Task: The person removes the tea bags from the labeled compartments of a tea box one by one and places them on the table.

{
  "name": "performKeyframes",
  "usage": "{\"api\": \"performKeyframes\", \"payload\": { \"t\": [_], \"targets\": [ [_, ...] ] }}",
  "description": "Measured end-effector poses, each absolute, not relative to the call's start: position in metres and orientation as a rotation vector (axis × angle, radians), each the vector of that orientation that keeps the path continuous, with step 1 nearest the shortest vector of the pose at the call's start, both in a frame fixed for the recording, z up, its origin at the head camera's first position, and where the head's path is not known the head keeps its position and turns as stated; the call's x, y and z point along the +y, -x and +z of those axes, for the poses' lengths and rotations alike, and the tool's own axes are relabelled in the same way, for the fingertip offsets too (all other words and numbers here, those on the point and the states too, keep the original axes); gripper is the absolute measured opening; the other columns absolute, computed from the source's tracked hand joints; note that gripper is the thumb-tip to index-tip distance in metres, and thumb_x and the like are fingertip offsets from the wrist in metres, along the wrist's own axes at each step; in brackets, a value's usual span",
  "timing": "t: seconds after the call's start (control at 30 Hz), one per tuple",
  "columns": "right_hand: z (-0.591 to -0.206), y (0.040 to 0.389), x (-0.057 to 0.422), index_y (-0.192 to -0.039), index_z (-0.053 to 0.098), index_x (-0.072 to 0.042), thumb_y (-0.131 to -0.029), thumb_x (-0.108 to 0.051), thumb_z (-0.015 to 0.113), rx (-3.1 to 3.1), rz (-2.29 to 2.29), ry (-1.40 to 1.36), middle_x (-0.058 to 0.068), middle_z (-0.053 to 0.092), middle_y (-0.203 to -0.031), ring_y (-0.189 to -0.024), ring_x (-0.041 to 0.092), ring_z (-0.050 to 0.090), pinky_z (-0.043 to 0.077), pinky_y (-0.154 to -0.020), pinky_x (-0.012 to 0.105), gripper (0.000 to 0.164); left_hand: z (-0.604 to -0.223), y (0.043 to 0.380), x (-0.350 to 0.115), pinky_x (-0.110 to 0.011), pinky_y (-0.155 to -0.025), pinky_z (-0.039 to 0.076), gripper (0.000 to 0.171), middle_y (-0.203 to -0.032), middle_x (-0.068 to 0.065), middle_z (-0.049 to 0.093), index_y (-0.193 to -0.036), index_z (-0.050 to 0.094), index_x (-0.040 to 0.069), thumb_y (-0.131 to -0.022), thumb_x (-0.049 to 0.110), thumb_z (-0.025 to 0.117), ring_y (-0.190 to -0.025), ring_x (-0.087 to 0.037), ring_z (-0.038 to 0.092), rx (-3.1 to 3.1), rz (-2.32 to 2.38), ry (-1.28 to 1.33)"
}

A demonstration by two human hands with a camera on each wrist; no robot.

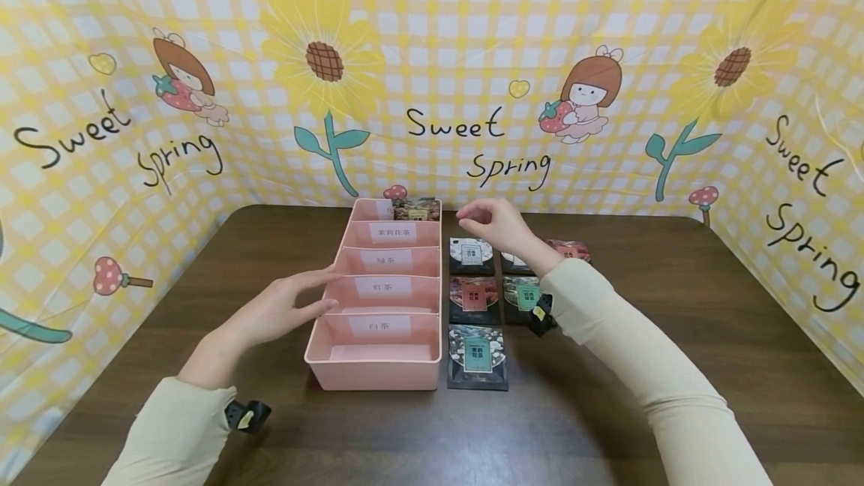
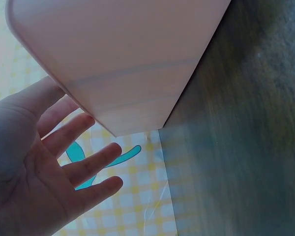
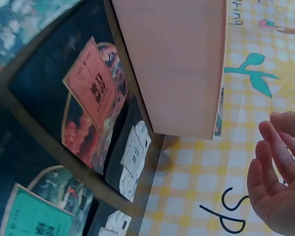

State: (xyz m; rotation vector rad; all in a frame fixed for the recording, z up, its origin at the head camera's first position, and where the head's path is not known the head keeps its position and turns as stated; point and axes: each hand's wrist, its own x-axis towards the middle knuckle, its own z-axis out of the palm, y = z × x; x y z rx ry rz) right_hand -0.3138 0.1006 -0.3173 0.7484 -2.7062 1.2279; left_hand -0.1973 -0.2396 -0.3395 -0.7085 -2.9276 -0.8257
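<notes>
A long pink box (image 1: 374, 375) with labelled compartments stands on the table. In its farthest compartment a dark sachet (image 1: 418, 210) leans upright. My left hand (image 1: 266, 310) touches the box's left rim with its fingers extended; the left wrist view shows several fingers free of the wall. Beyond the sachets, near the box's far right corner, my right hand (image 1: 499, 227) hovers with fingers loosely bent and nothing between them. Flat to the right of the box lie a white-patterned sachet (image 1: 471, 253), a red-labelled sachet (image 1: 474, 297), a green-labelled sachet (image 1: 521, 295) and a teal-labelled sachet (image 1: 477, 355).
Partly behind the right forearm are another white-patterned sachet (image 1: 514, 262) and a red sachet (image 1: 572, 249). The brown table (image 1: 256, 426) ends at a yellow checked cloth (image 1: 432, 58) hanging along its back and sides.
</notes>
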Motion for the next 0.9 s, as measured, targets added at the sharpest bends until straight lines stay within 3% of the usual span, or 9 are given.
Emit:
{"api": "performKeyframes", "payload": {
  "t": [0.33, 0.67, 0.9],
  "targets": [
    [-0.318, 0.343, 0.089, -0.105, 0.067, -0.001, -0.09, -0.014, 0.061, -2.671, 1.271, -0.697, 0.016, 0.069, -0.1, -0.082, 0.024, 0.061, 0.047, -0.067, 0.023, 0.02, -0.341, 0.2, -0.241, -0.055, -0.105, 0.037, 0.049, -0.138, -0.019, 0.049, -0.133, 0.05, 0.005, -0.091, 0.027, 0.061, -0.129, -0.038, 0.044, -2.936, -0.824, 0.707],
    [-0.327, 0.364, 0.076, -0.106, 0.067, 0.002, -0.09, -0.01, 0.061, -2.616, 1.328, -0.65, 0.019, 0.068, -0.107, -0.097, 0.03, 0.064, 0.052, -0.087, 0.038, 0.021, -0.341, 0.199, -0.241, -0.055, -0.105, 0.037, 0.049, -0.138, -0.019, 0.05, -0.133, 0.051, 0.005, -0.091, 0.027, 0.06, -0.129, -0.038, 0.044, -2.932, -0.819, 0.71],
    [-0.334, 0.372, 0.064, -0.108, 0.066, 0.002, -0.089, -0.009, 0.062, -2.621, 1.351, -0.618, 0.019, 0.068, -0.109, -0.097, 0.031, 0.064, 0.053, -0.086, 0.038, 0.023, -0.338, 0.198, -0.241, -0.055, -0.104, 0.037, 0.048, -0.138, -0.02, 0.049, -0.133, 0.051, 0.005, -0.091, 0.027, 0.061, -0.128, -0.039, 0.045, -2.929, -0.818, 0.71]
  ]
}}
